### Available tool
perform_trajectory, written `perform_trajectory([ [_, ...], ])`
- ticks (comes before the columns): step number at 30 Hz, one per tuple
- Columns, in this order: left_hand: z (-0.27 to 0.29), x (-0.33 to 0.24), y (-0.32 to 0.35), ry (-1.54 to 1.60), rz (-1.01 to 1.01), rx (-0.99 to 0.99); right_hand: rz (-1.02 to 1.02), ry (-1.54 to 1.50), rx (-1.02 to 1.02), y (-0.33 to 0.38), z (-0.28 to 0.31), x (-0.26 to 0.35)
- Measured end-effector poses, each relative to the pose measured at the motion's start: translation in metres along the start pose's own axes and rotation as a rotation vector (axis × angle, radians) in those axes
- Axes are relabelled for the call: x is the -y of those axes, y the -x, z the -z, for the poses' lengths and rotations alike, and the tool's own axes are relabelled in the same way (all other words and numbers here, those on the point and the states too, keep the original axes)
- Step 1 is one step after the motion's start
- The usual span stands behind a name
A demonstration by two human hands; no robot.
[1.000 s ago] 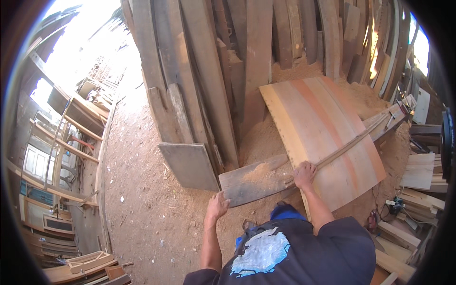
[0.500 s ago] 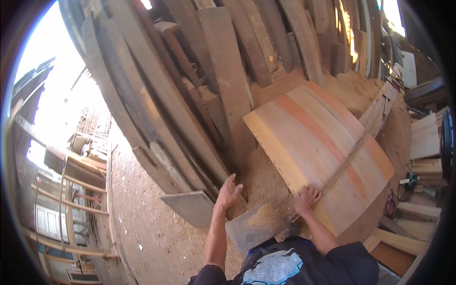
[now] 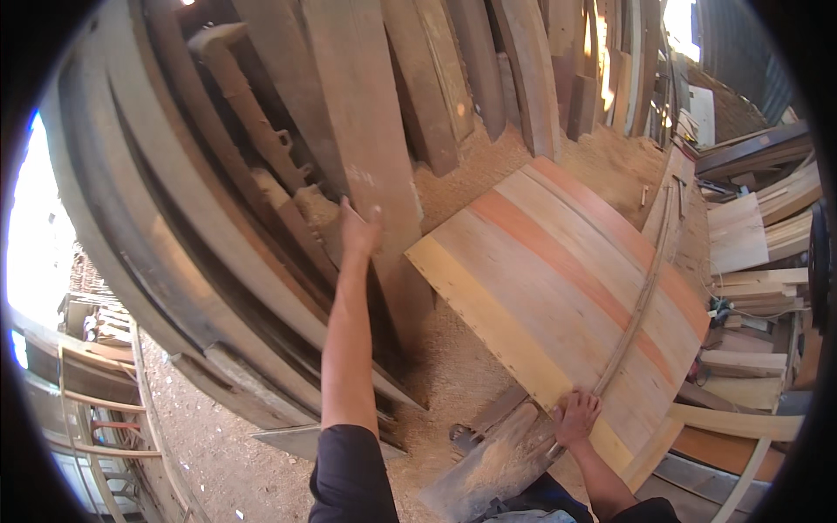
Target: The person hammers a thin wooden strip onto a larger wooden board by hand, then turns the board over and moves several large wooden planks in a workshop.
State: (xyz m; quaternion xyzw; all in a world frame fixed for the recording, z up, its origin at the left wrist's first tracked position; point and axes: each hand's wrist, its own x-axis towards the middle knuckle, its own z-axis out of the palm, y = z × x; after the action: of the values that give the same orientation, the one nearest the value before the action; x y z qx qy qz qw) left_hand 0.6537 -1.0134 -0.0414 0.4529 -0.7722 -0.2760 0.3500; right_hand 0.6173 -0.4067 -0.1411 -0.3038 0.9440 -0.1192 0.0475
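My left hand (image 3: 359, 228) reaches forward among the leaning boards, thumb and fingers apart and nothing in it. It is close to a wide brown plank (image 3: 370, 131) and a short rough wood piece (image 3: 318, 213). My right hand (image 3: 577, 417) is closed over the near edge of a striped wooden panel (image 3: 532, 288), fingers bent on its top face. A long thin wooden strip (image 3: 641, 318) lies across the panel and meets that hand; whether it runs on beneath the palm is hidden. By the hand's near side lies a dusty board (image 3: 488, 466) sprinkled with sawdust.
Tall weathered planks (image 3: 166, 235) lean in a row on the left and ahead. Sawdust (image 3: 602, 166) covers the ground beyond the panel. Stacked timber offcuts (image 3: 750, 362) and a cable (image 3: 719, 307) lie to the right. Wooden frames (image 3: 105, 418) stand at far left.
My left hand has stretched forward, from low by the plank bases to higher beside the wide plank. My right hand stays at the panel's edge. The view has shifted.
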Motion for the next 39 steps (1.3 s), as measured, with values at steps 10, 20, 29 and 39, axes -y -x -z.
perform_trajectory([
  [10,-0.032,0.046,-0.084,0.024,0.221,0.067,0.045,0.054,-0.004,-0.006,-0.002,0.011],
  [20,0.000,0.063,-0.066,-0.228,0.078,0.069,0.003,0.029,0.054,-0.007,-0.005,0.008],
  [29,0.018,0.073,-0.017,-0.142,0.153,-0.209,0.010,0.018,0.061,-0.008,-0.003,0.006],
  [39,0.021,0.068,0.006,-0.149,0.111,-0.285,0.038,0.042,0.071,-0.052,-0.007,0.048],
])
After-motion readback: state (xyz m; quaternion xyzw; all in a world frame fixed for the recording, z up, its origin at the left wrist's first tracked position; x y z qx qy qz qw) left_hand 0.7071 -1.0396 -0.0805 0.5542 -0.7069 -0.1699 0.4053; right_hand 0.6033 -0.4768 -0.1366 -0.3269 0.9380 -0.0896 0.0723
